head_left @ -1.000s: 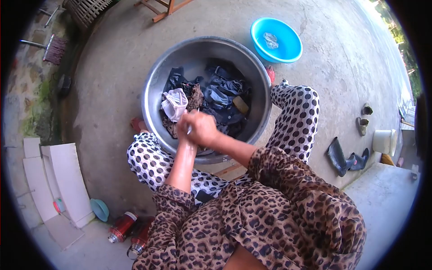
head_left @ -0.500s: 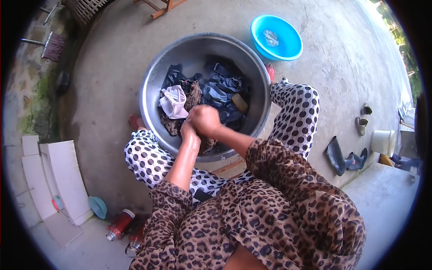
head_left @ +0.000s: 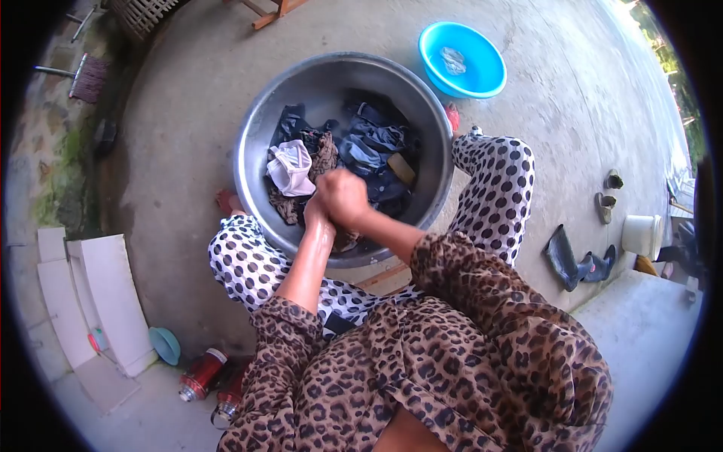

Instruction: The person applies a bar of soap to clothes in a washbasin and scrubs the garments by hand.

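A large metal basin (head_left: 260, 128) stands between my knees with wet clothes in it. My right hand (head_left: 343, 197) is closed in a fist over the middle of the basin. Pressed up against it from below is my left hand (head_left: 318, 214), wet and also closed. Brown leopard-print cloth (head_left: 325, 154) shows just above and below the two fists, and they appear to grip it; what lies inside the fingers is mostly hidden. A pale pink bra (head_left: 290, 167) lies to the left of the hands. Dark blue clothes (head_left: 369, 147) and a tan soap bar (head_left: 401, 169) are on the right.
A bright blue plastic basin (head_left: 482, 71) with a small pale cloth (head_left: 453, 61) stands beyond, to the right. Two red thermos flasks (head_left: 202, 374) are at lower left near a teal bowl (head_left: 164, 346). Dark boots (head_left: 561, 260) and a white bucket (head_left: 642, 236) are at right.
The two fists stay pressed together over the basin and have shifted only very slightly. The clothes lie almost as before.
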`<state>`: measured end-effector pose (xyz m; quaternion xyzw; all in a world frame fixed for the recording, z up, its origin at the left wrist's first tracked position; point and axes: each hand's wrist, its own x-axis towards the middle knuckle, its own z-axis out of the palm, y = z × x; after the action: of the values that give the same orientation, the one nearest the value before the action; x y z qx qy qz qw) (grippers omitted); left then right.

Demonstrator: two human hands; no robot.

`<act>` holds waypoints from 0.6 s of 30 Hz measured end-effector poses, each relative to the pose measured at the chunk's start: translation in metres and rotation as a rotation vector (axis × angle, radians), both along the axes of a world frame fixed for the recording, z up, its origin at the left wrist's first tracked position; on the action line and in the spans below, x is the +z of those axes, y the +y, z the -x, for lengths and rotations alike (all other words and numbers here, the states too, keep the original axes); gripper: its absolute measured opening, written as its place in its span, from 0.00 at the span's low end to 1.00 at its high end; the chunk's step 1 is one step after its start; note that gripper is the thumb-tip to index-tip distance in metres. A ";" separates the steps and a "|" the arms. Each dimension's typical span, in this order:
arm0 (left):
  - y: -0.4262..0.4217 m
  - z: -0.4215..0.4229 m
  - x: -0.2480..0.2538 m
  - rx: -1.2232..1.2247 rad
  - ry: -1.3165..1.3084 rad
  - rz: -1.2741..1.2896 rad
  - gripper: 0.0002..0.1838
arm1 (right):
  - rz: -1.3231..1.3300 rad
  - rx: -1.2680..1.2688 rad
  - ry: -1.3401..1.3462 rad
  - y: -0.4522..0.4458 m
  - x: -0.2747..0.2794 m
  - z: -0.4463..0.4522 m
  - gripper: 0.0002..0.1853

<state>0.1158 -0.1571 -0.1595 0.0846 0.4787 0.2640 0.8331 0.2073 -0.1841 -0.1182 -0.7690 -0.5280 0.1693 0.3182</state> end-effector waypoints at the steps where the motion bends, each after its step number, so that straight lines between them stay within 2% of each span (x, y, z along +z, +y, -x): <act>1: -0.006 -0.014 0.039 -0.005 0.110 0.096 0.15 | 0.053 -0.097 -0.002 0.010 -0.008 -0.023 0.16; 3: -0.007 -0.019 0.011 -0.101 -0.063 0.072 0.19 | 0.263 -0.221 0.184 0.018 -0.046 -0.056 0.26; 4: -0.004 -0.016 0.013 -0.127 -0.197 0.122 0.23 | 0.289 -0.229 0.217 0.017 -0.057 -0.060 0.32; 5: -0.002 -0.014 0.012 -0.099 -0.205 0.097 0.27 | 0.380 -0.113 0.431 0.019 -0.087 -0.075 0.34; 7: 0.006 -0.013 0.028 -0.102 -0.249 0.045 0.31 | 0.600 -0.194 1.198 0.008 -0.057 -0.086 0.41; 8: 0.011 -0.013 0.039 -0.067 -0.235 0.036 0.34 | 0.783 0.029 1.548 0.005 -0.063 -0.100 0.48; 9: 0.019 -0.008 0.033 0.000 -0.201 0.015 0.31 | 0.889 0.109 1.594 0.000 -0.034 -0.112 0.48; 11: 0.032 0.008 0.019 0.079 -0.155 -0.035 0.28 | 0.937 0.324 1.277 -0.002 -0.027 -0.124 0.55; 13: 0.038 0.015 0.023 0.137 -0.109 -0.097 0.25 | 0.983 0.450 0.868 0.007 -0.006 -0.130 0.49; 14: 0.040 0.015 0.025 0.172 -0.068 -0.103 0.21 | 0.917 0.372 0.832 0.012 -0.010 -0.132 0.47; 15: 0.045 0.022 0.004 0.172 -0.100 -0.083 0.17 | 0.852 0.296 0.795 0.015 -0.021 -0.136 0.44; 16: 0.044 0.021 0.006 0.186 -0.065 -0.098 0.16 | 0.644 0.150 1.131 0.013 -0.027 -0.137 0.38; 17: 0.043 0.020 0.006 0.198 -0.031 -0.112 0.15 | 0.511 0.080 1.363 0.013 -0.033 -0.140 0.28; 18: 0.044 0.019 -0.005 0.159 -0.052 -0.089 0.15 | 0.408 -0.016 1.517 0.012 -0.014 -0.134 0.21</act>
<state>0.0970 -0.1127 -0.1640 0.0761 0.4498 0.3525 0.8171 0.3415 -0.1722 -0.1318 -0.4902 -0.1192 0.7397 0.4454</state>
